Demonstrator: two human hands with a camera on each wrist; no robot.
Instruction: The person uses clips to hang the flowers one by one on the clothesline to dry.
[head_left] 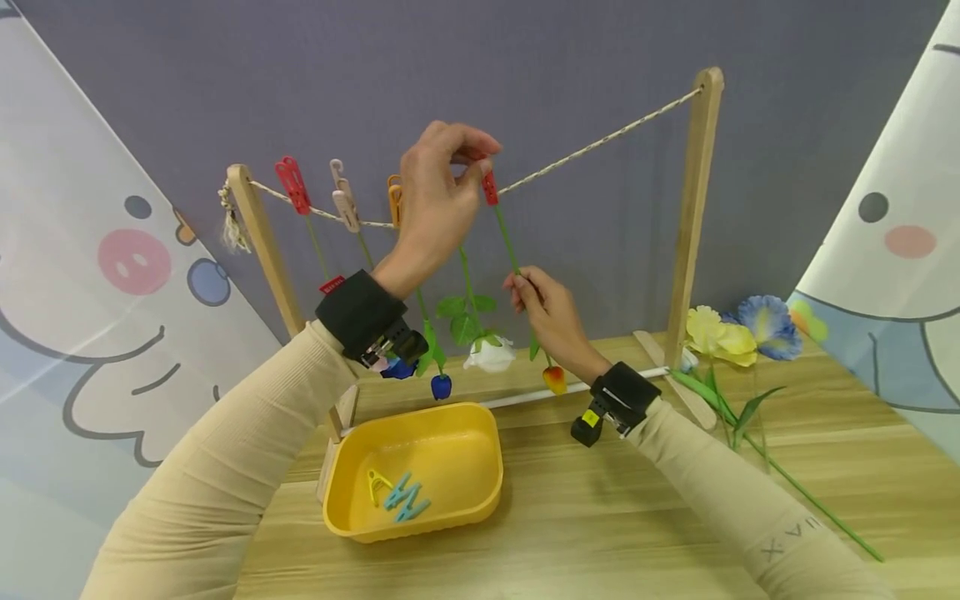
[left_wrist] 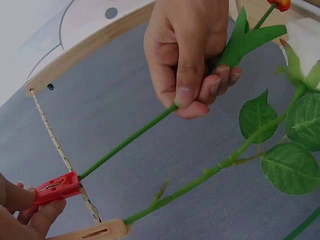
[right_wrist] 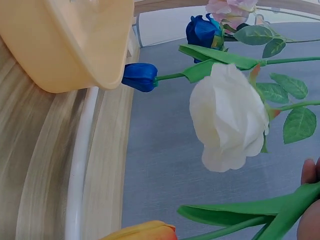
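Two-handed work at a strung cord (head_left: 600, 146)

Head view: the left hand (head_left: 433, 182) pinches a red clothespin (head_left: 491, 189) on the cord; the right hand (head_left: 553, 315) grips the stem of an orange tulip (head_left: 555, 380), its bloom hanging near the far edge of the worktop (head_left: 585, 517). Left wrist view: the clothespin meets stem and cord. Right wrist view: a white rose (right_wrist: 227, 120) hangs between orange tulip and blue tulip (right_wrist: 140, 77)
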